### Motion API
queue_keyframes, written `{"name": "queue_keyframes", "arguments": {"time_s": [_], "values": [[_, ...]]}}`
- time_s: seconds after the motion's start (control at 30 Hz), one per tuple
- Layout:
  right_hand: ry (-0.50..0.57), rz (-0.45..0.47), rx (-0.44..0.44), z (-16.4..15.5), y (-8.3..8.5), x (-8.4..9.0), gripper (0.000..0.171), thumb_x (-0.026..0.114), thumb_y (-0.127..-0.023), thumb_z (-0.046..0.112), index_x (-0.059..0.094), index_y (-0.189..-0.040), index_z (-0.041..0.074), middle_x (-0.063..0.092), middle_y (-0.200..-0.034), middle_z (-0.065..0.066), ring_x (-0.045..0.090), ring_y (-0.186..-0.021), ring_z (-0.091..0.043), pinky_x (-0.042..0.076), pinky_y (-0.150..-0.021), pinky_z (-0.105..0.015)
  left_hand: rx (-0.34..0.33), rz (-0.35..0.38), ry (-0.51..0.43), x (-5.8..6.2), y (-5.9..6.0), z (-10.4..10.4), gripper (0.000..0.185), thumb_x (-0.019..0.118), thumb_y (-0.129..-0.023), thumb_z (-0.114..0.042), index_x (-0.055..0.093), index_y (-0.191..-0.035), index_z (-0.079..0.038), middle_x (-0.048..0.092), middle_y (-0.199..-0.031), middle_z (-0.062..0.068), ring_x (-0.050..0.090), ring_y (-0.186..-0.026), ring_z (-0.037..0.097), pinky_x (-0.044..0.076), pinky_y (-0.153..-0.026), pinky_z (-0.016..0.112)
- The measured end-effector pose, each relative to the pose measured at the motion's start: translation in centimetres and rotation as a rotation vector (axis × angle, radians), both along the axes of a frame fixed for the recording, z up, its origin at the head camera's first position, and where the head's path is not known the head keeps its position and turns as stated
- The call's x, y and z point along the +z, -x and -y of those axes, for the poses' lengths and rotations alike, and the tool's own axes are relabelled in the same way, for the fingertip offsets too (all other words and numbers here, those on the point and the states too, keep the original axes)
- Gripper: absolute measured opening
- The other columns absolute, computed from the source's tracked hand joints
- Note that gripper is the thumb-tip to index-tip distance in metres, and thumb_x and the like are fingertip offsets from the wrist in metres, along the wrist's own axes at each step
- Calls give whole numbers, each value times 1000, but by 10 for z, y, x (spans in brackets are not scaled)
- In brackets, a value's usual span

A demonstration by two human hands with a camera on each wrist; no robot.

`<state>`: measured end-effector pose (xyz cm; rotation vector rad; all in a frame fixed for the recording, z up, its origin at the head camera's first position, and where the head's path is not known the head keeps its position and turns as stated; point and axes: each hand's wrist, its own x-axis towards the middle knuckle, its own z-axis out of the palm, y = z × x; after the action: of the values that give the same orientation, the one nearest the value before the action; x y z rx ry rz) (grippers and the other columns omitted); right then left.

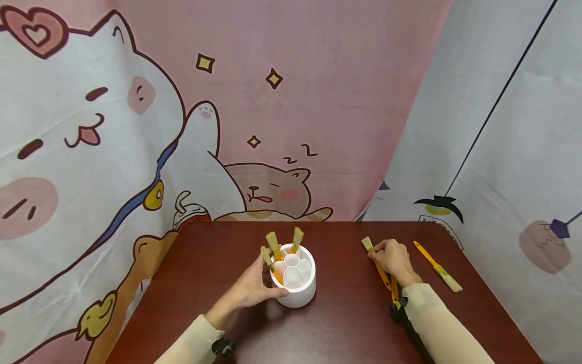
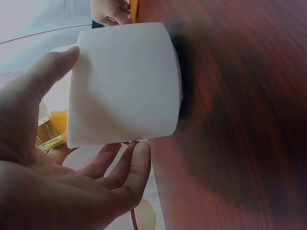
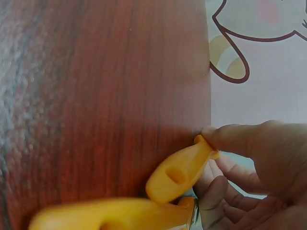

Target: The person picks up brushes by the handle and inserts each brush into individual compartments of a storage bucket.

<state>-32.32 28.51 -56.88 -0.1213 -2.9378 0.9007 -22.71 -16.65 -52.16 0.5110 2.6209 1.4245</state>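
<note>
Three yellow-handled brushes (image 1: 274, 251) in white holder (image 1: 297, 292)

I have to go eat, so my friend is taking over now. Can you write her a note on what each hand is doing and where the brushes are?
Left hand: holds the side of the white cup, thumb on one side and fingers on the other.
Right hand: grips brushes lying on the table; the right wrist view shows two orange handles at its fingers.
Done: three brushes stand in the cup, bristles up.
Left: the brushes under the right hand, and one more brush lying apart on the table to its right.
</note>
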Motion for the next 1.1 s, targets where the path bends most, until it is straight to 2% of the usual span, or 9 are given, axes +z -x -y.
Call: {"name": "queue_keyframes", "arguments": {"time_s": [0.2,0.57,0.9,1.1], "values": [[27,-22,27,-2,-1,0,27,92,-101,23,85,-110,-2,88,-99,-14,77,-88,-29,65,-89,-59,4,17,-1,4,-1,0,122,106,-84,-29,33,-180,-10,67,-163,21,72,-143,39,55,-121,65],[49,-37,39,-4,-4,-2,26,88,-104,23,83,-111,-1,88,-101,-16,77,-83,-25,63,-74,-40,1,27,5,5,0,0,123,107,-84,-28,32,-180,-8,68,-162,21,73,-143,39,54,-122,69],[84,-81,45,3,-11,7,24,88,-104,23,82,-110,1,86,-97,-14,73,-77,-19,59,-67,-34,-17,19,16,6,0,2,126,106,-84,-29,29,-180,-3,69,-160,23,74,-140,39,55,-121,67],[115,-109,52,8,-16,14,23,88,-104,23,81,-112,2,86,-97,-13,72,-75,-17,58,-66,-30,-34,50,-3,7,1,3,126,104,-87,-27,25,-181,-4,69,-160,24,73,-142,39,57,-121,66]]}}
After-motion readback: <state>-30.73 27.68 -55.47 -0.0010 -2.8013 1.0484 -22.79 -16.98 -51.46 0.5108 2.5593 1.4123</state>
